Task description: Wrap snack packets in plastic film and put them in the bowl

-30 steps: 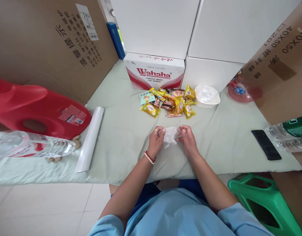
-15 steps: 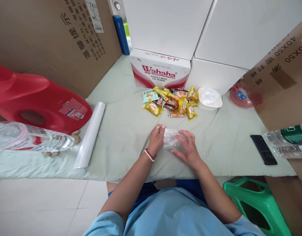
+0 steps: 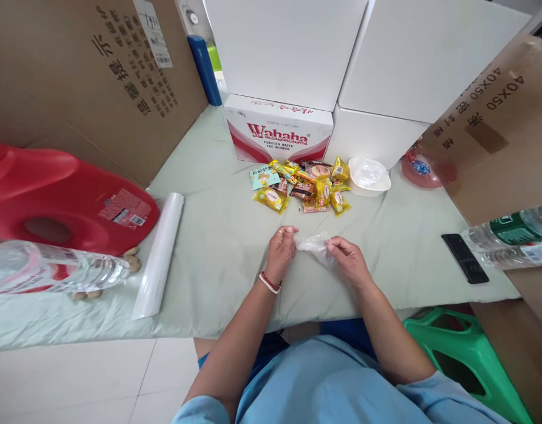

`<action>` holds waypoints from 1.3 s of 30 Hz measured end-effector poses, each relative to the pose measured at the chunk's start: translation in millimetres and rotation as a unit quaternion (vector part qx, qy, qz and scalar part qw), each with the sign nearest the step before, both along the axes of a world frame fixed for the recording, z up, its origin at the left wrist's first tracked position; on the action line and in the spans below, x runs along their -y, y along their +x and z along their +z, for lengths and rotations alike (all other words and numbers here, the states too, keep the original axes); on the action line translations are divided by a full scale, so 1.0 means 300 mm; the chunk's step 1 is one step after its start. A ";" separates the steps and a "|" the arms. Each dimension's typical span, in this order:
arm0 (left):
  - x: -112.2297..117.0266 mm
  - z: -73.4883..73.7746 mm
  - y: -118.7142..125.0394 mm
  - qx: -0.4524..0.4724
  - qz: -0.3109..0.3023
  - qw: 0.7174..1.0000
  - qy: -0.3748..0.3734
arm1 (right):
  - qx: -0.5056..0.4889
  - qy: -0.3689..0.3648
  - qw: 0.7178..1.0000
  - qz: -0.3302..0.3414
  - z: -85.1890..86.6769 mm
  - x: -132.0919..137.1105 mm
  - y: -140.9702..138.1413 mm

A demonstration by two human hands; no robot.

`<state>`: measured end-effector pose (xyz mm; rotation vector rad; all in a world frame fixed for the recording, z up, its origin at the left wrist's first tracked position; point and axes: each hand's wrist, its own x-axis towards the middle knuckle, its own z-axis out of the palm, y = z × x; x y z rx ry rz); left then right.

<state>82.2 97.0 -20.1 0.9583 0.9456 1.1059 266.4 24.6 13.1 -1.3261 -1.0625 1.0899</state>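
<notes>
A crumpled clear plastic bag (image 3: 313, 244) is stretched between my two hands, just above the cloth-covered table. My left hand (image 3: 282, 250) pinches its left end between thumb and fingers. At the other end, my right hand (image 3: 348, 257) grips the plastic with its fingertips. Beyond my hands lies a heap of wrapped snacks (image 3: 304, 187) in yellow, brown and pink packets. A pale green packet (image 3: 264, 177) rests at the heap's left side. To the right of the heap stands a white bowl (image 3: 369, 185) with clear plastic in it.
A red jug (image 3: 76, 206), a large water bottle (image 3: 54, 268) and a white roll (image 3: 159, 256) lie on the left. At right are a black phone (image 3: 464, 258) and water bottles (image 3: 514, 229). A Wahaha carton (image 3: 277, 132) and white boxes line the back. A green stool (image 3: 474, 353) stands below.
My right hand has closed from spread fingers onto the plastic's right end. The bag has gone from a flat shape to a narrow, stretched one. The camera view has shifted slightly.
</notes>
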 end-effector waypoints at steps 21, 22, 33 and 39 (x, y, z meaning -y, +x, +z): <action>-0.002 0.028 -0.028 0.075 -0.078 0.993 -0.040 | -0.184 -0.089 0.974 -0.102 0.004 0.014 0.086; -0.002 0.028 -0.028 0.087 -0.076 0.992 -0.048 | -0.187 -0.093 0.972 -0.104 -0.003 0.018 0.101; 0.001 0.005 -0.025 0.134 -0.116 0.981 -0.083 | 0.319 0.125 0.939 0.027 -0.030 0.027 0.101; -0.001 0.025 -0.030 0.160 -0.042 0.986 -0.025 | 0.150 0.098 0.983 0.046 0.011 0.016 0.055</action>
